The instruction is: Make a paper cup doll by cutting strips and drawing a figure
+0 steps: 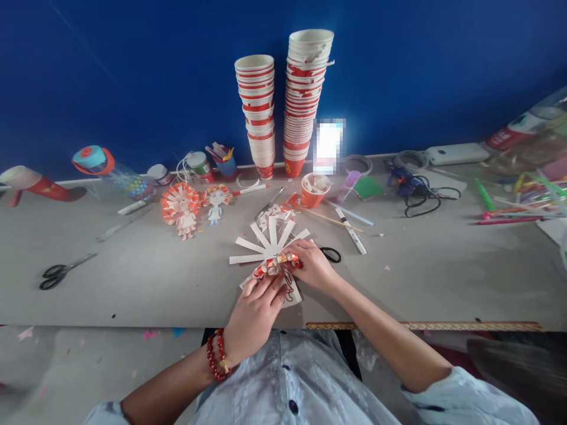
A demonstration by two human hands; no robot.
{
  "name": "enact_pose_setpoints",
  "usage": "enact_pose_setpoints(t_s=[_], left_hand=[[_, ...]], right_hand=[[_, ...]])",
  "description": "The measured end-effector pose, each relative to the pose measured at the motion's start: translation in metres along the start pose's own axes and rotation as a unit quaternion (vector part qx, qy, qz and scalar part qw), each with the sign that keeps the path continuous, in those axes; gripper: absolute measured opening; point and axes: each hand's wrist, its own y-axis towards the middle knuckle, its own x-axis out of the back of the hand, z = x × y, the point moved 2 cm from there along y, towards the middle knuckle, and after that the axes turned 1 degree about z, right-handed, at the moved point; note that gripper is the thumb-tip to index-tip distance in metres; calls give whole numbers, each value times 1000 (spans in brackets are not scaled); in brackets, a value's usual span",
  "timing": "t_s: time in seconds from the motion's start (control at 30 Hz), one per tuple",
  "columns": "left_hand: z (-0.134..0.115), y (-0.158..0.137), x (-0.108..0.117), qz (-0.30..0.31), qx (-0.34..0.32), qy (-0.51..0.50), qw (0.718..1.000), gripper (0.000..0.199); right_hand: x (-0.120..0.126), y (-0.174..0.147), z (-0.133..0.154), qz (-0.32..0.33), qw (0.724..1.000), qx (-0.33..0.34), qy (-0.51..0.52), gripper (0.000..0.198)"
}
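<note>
A paper cup cut into strips (273, 233) lies on the table in front of me, its white strips fanned out away from me. Some strips nearest me are curled and show their red printed side. My left hand (261, 301) bends its fingers over the near edge of these curled strips. From the right, my right hand (310, 264) pinches a curled red strip at the fan's near side. Beneath the hands lies a white piece with a red line drawing (290, 292), partly covered. Black scissor handles (330, 255) show just beyond my right hand.
Two tall stacks of paper cups (259, 118) stand at the back, beside a bright blurred screen (328, 146). Two paper dolls (181, 206) lie left of the fan. Scissors (64, 271) rest far left. A marker (351, 231), a cup of scraps (315, 190) and a glue gun (405, 180) lie right.
</note>
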Motion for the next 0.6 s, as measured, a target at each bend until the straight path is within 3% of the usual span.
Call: enact_pose_setpoints(t_s=[0.37,0.47,0.6], left_hand=[[-2,-1,-3,16,11,-11,1000,40],[-4,-2,-6,13,17,-12,1000,40],[-6,-3,-9,18,25,-17,999,43]], right_hand=[[6,1,6,16,1000,11,10,28],[18,-3,11,18,999,34,23,35],[41,-21,12,-31,999,23,33,35]])
